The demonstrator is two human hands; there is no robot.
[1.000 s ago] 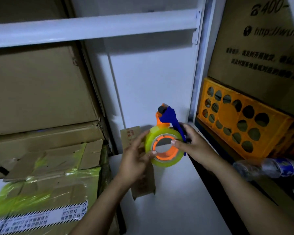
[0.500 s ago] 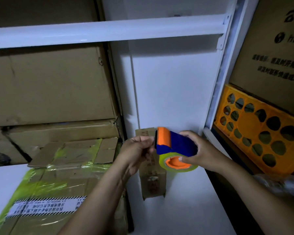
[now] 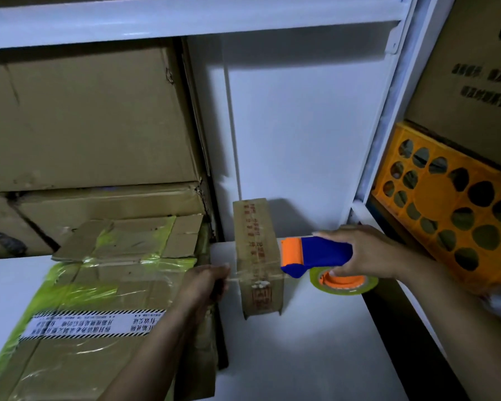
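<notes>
While the clear tape strip [image 3: 261,276] spans the small brown cardboard box [image 3: 255,244] between your hands, you look mid-seal. Left hand [image 3: 206,285]: fingers curled, pinching the tape's free end just left of the box. Right hand [image 3: 370,251]: wrapped round the blue-and-orange plastic tape dispenser [image 3: 318,253], just right of the box. Next, likely: lower both ends, press the strip down the sides, then cut. Keep tension even.
</notes>
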